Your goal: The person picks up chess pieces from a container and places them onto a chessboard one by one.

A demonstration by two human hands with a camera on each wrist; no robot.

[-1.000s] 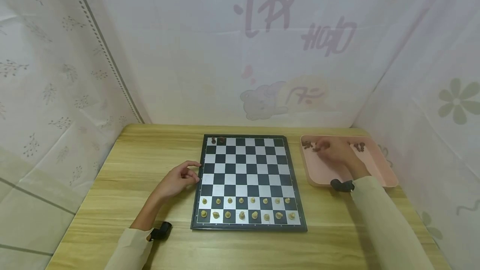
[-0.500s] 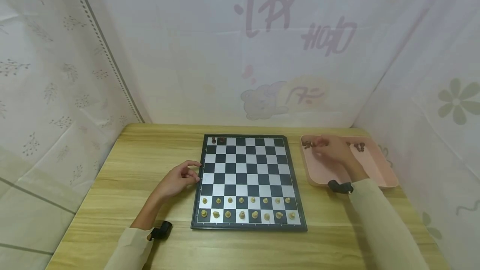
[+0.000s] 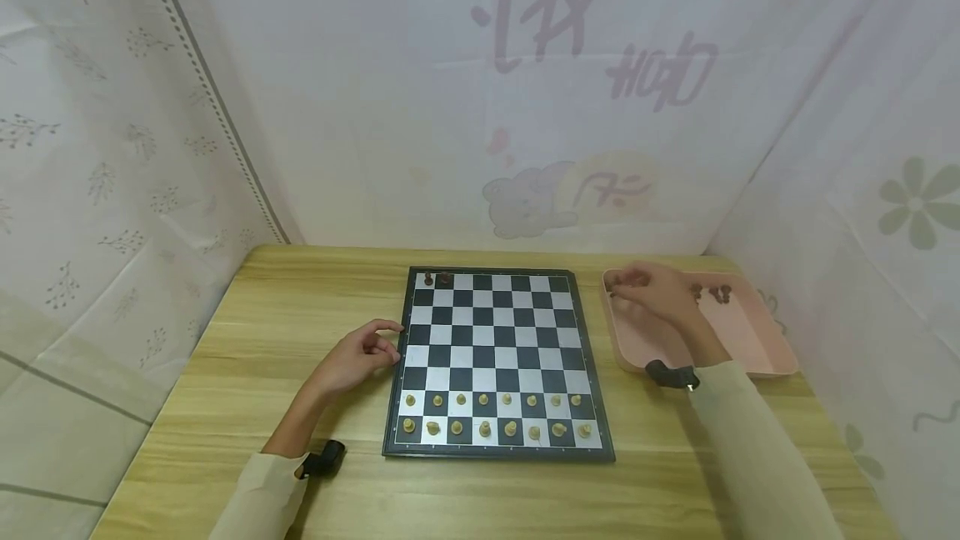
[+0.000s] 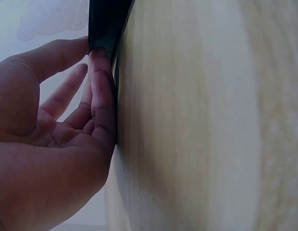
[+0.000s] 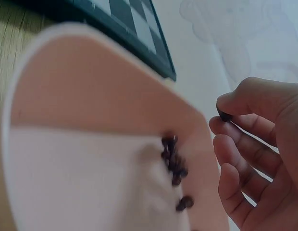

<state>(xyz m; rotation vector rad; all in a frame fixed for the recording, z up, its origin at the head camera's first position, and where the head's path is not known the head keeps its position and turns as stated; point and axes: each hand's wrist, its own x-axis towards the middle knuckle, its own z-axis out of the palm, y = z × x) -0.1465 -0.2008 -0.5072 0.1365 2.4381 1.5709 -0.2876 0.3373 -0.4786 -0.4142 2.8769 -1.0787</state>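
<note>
My left hand (image 3: 369,348) rests at the left edge of the chessboard (image 3: 483,315), its fingertips touching the dark rim; the left wrist view shows the fingers loosely bent against that rim. Over the left end of the pink tray (image 3: 738,340), my right hand (image 3: 660,290) pinches a small dark chess piece (image 5: 224,114) between thumb and index finger, mostly covered by the fingertips. More dark brown chess pieces (image 5: 174,161) lie inside the tray along its far wall. Two brown chess pieces (image 3: 446,278) stand at the board's far left corner.
Light-coloured chess pieces (image 3: 484,429) fill the two rows nearest me. Board and tray lie on a wooden table (image 3: 315,290), with a narrow strip of tabletop between them. Printed cloth (image 3: 420,107) hangs behind the table and at both sides.
My right hand has risen from among the pieces in the tray and shifted slightly left, a dark chess piece now in its fingertips. My left hand stays put at the board's edge.
</note>
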